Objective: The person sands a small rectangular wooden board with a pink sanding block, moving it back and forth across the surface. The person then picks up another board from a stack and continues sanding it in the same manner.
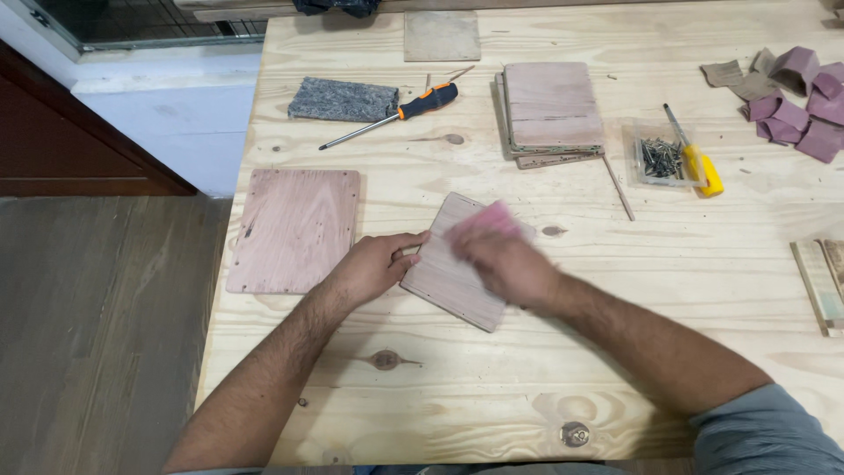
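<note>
A small rectangular plywood panel (448, 277) lies tilted on the pine table (615, 290) in front of me. My left hand (374, 264) presses its fingers against the panel's left edge and holds it still. My right hand (505, 259) rests on top of the panel, blurred with motion, with a pink piece of sandpaper (488, 217) under its fingers.
A larger plywood panel (294, 230) lies to the left. Behind are a grey felt block (343, 99), an orange-handled screwdriver (396, 114), a stack of panels (549, 110), a clear tray of screws (659, 158), a yellow-handled tool (699, 163) and sandpaper scraps (791, 97).
</note>
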